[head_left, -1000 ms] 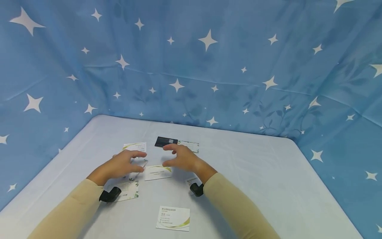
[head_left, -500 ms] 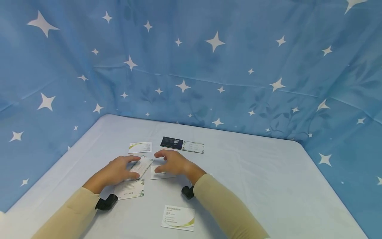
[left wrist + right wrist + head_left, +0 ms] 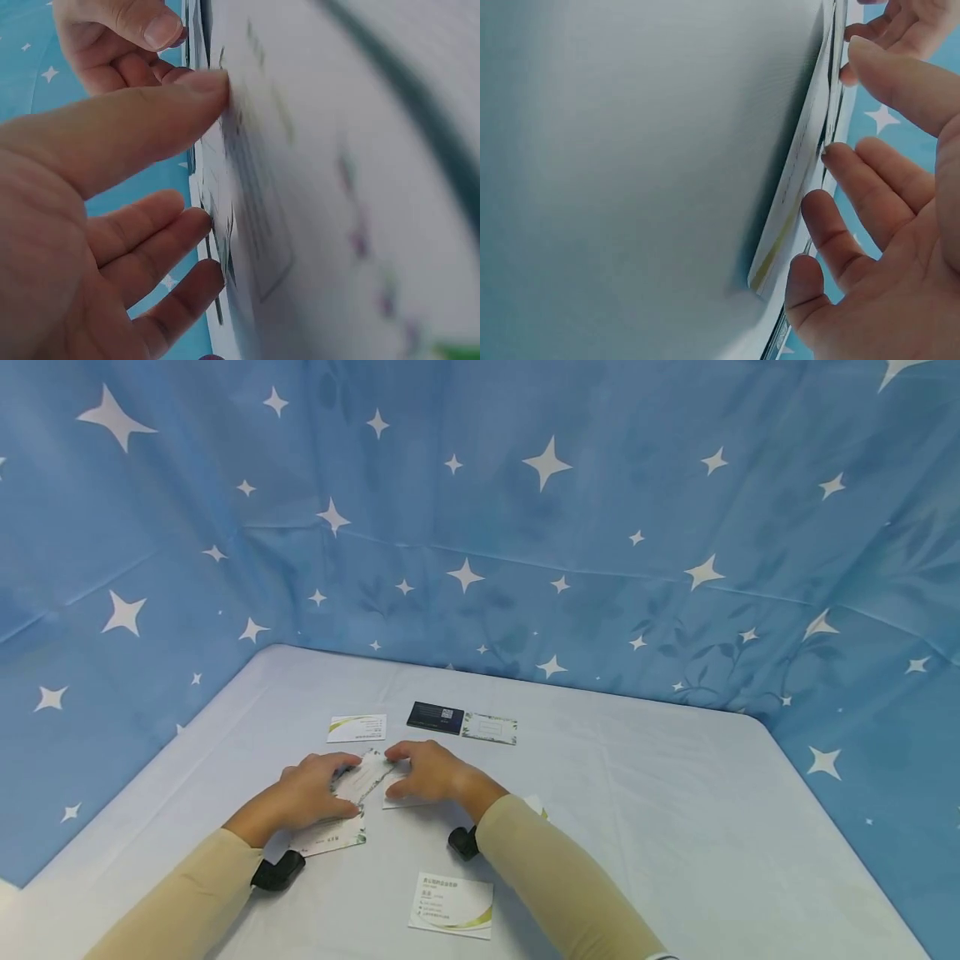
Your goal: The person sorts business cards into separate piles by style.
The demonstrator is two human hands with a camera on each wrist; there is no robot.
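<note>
over the white table (image 3: 675,827), i had the left hand (image 3: 303,789) and right hand (image 3: 429,772) unclosed, gripping nothing, flanking a slanted leaf-bordered card (image 3: 365,777), seemingly to reach both edges.

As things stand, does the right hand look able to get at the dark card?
Probably yes: the dark card lies uncovered just beyond the right hand, and the head view shows only white table between them.

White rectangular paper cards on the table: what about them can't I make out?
Head view: gold-cornered white card, mostly hidden by the beige fabric sleeve.
Head view: white card, partly hidden by the right hand.
Head view: far leaf-bordered card, print too small.
Left wrist view: nearest white card, print blurred.
</note>
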